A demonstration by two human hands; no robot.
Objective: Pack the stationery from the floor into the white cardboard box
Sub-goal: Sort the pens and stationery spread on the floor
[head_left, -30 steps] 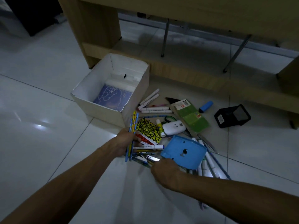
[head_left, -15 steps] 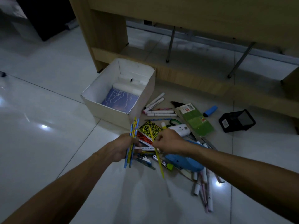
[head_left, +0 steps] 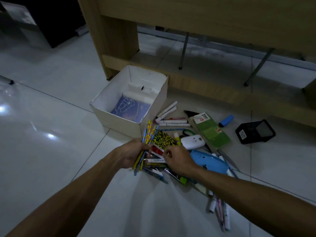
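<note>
The white cardboard box (head_left: 119, 119) stands open on the tiled floor with a blue notebook (head_left: 130, 108) lying inside. My left hand (head_left: 133, 153) grips a bundle of coloured pencils (head_left: 149, 133), just in front of the box's near right corner. My right hand (head_left: 178, 160) hovers over the stationery pile beside the left hand, its fingers curled down; whether they pinch anything is unclear. The pile holds a yellow-black notebook (head_left: 163, 138), white markers (head_left: 171, 123), a glue stick (head_left: 177, 138), a white device (head_left: 193, 142), a green pack (head_left: 212, 131) and a blue case (head_left: 211, 162).
A blue highlighter (head_left: 226, 120) and a tipped black mesh pen holder (head_left: 255, 131) lie further right. More markers (head_left: 220, 211) are scattered near my right forearm. A wooden desk (head_left: 118, 41) with metal legs stands right behind the box.
My right hand lifted a yellow pencil from the pile and brought it to the left hand's bundle. It no longer shows that pencil and has dropped back over the pile.
</note>
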